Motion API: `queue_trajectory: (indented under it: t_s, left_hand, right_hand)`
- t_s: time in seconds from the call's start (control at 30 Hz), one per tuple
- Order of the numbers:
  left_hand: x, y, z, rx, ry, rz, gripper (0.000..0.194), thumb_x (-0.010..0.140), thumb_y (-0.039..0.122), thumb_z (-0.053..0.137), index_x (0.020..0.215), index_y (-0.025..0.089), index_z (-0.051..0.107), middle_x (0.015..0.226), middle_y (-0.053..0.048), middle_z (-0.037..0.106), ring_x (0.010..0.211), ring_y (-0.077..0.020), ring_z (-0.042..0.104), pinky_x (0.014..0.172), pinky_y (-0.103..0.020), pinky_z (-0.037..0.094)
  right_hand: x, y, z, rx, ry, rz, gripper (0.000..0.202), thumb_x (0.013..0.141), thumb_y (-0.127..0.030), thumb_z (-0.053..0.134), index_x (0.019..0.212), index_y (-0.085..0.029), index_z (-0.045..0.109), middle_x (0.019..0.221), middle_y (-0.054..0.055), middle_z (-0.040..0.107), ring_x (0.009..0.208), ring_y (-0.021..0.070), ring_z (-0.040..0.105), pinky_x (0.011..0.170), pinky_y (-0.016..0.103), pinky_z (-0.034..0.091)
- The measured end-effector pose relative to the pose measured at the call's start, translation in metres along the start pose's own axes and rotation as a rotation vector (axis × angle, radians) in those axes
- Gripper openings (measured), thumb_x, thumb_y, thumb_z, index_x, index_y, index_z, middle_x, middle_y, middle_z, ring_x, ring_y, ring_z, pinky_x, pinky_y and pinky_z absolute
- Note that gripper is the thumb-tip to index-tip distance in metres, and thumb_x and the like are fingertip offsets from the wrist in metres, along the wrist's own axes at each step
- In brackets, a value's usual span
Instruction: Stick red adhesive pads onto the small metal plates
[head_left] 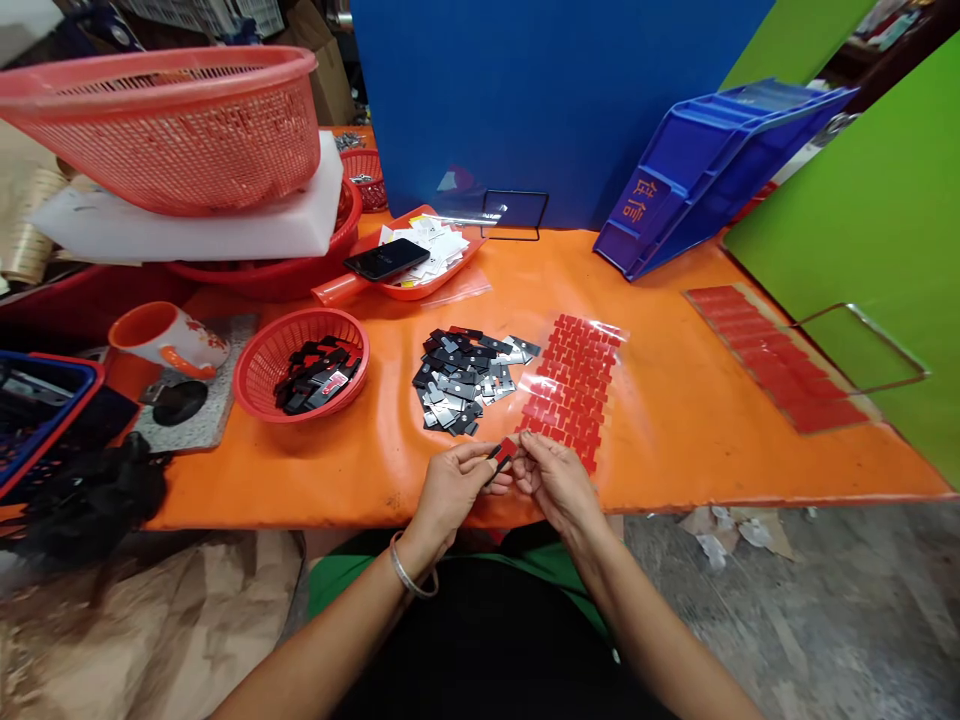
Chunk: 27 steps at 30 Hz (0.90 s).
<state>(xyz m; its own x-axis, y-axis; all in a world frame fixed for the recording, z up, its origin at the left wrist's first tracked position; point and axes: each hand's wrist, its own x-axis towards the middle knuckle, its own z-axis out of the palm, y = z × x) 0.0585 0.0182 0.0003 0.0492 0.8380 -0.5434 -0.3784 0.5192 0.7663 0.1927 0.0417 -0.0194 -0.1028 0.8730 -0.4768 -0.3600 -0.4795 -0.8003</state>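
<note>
My left hand (456, 488) pinches a small flat black piece (495, 468) between thumb and fingers, over the table's front edge. A red sticker (508, 450) lies across the top end of that piece. My right hand (553, 478) is closed at the sticker's right edge, thumb and forefinger pressed together. Just beyond my hands, a loose pile of small black and silver metal plates (461, 375) is spread on the table. To its right lies a clear sheet with rows of red stickers (574, 375), its near end partly behind my right hand.
At the left, a red basket (247, 375) holds more black pieces, near a mug (169, 335). A phone (386, 259) rests on a red scoop (450, 285) of white paper slips. A blue bin (675, 190) leans at the back right; another red strip sheet (780, 360) lies at right.
</note>
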Motion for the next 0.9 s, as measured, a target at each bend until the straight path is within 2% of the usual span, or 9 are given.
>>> queue_trajectory:
  t_s: [0.07, 0.13, 0.27, 0.37, 0.47, 0.57, 0.7, 0.77, 0.9]
  left_hand:
    - [0.003, 0.012, -0.014, 0.070, 0.032, 0.130, 0.034, 0.070, 0.025, 0.071, 0.099, 0.008, 0.065, 0.078, -0.010, 0.072, 0.066, -0.0171, 0.069, 0.069, -0.028, 0.056]
    - [0.004, 0.032, -0.035, 0.189, 0.134, 0.344, 0.034, 0.073, 0.028, 0.067, 0.101, 0.010, 0.066, 0.087, -0.009, 0.072, 0.073, -0.0178, 0.068, 0.072, -0.029, 0.055]
    - [0.004, 0.081, -0.089, 0.683, 0.543, 0.724, 0.032, 0.081, 0.029, 0.056, 0.107, 0.016, 0.067, 0.095, -0.007, 0.071, 0.083, -0.0199, 0.066, 0.083, -0.033, 0.051]
    - [0.007, 0.104, -0.128, 1.082, 0.802, 0.771, 0.031, 0.082, 0.024, 0.050, 0.106, 0.018, 0.069, 0.101, -0.009, 0.070, 0.093, -0.0255, 0.064, 0.088, -0.039, 0.047]
    - [0.015, 0.109, -0.150, 1.288, 0.835, 0.758, 0.033, 0.078, 0.017, 0.048, 0.102, 0.015, 0.070, 0.097, -0.013, 0.070, 0.096, -0.0290, 0.061, 0.090, -0.042, 0.045]
    - [0.016, 0.103, -0.149, 1.295, 0.811, 0.871, 0.034, 0.077, 0.013, 0.045, 0.101, 0.015, 0.069, 0.105, -0.011, 0.068, 0.104, -0.0264, 0.058, 0.097, -0.040, 0.040]
    - [0.007, 0.086, -0.118, 1.080, 0.722, 0.947, 0.028, 0.084, 0.022, 0.047, 0.101, 0.018, 0.069, 0.104, -0.008, 0.068, 0.101, -0.0217, 0.058, 0.096, -0.036, 0.040]
    - [0.002, 0.073, -0.099, 0.906, 0.582, 0.882, 0.025, 0.084, 0.028, 0.052, 0.098, 0.018, 0.069, 0.100, -0.007, 0.069, 0.094, -0.0198, 0.060, 0.089, -0.032, 0.043]
    - [0.005, 0.044, -0.070, 0.509, 0.321, 0.616, 0.024, 0.079, 0.034, 0.060, 0.090, 0.016, 0.071, 0.090, -0.007, 0.071, 0.083, -0.0178, 0.064, 0.078, -0.026, 0.047]
  right_hand:
    - [-0.001, -0.001, -0.003, -0.048, 0.014, -0.060, 0.034, 0.068, -0.047, 0.070, 0.081, -0.016, 0.065, 0.068, 0.002, 0.062, 0.049, 0.0084, 0.048, 0.039, 0.019, 0.036]
    - [-0.002, -0.001, -0.006, -0.164, 0.039, -0.154, 0.032, 0.071, -0.046, 0.068, 0.085, -0.017, 0.065, 0.071, 0.003, 0.063, 0.051, 0.0099, 0.050, 0.042, 0.020, 0.038]
    - [0.001, 0.002, -0.010, -0.528, 0.067, -0.430, 0.022, 0.077, -0.039, 0.064, 0.084, -0.019, 0.065, 0.073, 0.004, 0.063, 0.061, 0.0156, 0.055, 0.054, 0.028, 0.046]
    - [0.011, 0.002, -0.006, -0.846, 0.079, -0.724, 0.012, 0.081, -0.030, 0.058, 0.078, -0.021, 0.066, 0.079, 0.006, 0.065, 0.076, 0.0209, 0.057, 0.071, 0.037, 0.047]
    - [0.029, -0.001, 0.005, -1.052, 0.072, -0.912, 0.014, 0.084, -0.024, 0.055, 0.080, -0.023, 0.069, 0.081, 0.007, 0.063, 0.083, 0.0235, 0.052, 0.075, 0.039, 0.044]
    - [0.049, -0.003, 0.019, -1.187, 0.083, -0.992, 0.017, 0.087, -0.024, 0.053, 0.084, -0.024, 0.070, 0.085, 0.008, 0.060, 0.085, 0.0241, 0.049, 0.075, 0.038, 0.043]
    - [0.069, -0.003, 0.035, -1.387, 0.087, -1.033, 0.013, 0.085, -0.026, 0.059, 0.085, -0.021, 0.071, 0.091, 0.010, 0.059, 0.088, 0.0257, 0.045, 0.077, 0.040, 0.041]
    - [0.076, -0.002, 0.039, -1.492, 0.077, -1.038, 0.012, 0.084, -0.026, 0.060, 0.082, -0.021, 0.070, 0.088, 0.010, 0.059, 0.086, 0.0257, 0.044, 0.074, 0.039, 0.039]
    - [0.082, 0.000, 0.039, -1.589, 0.086, -1.063, 0.024, 0.090, -0.023, 0.051, 0.075, -0.022, 0.068, 0.079, 0.009, 0.059, 0.081, 0.0242, 0.045, 0.070, 0.036, 0.036]
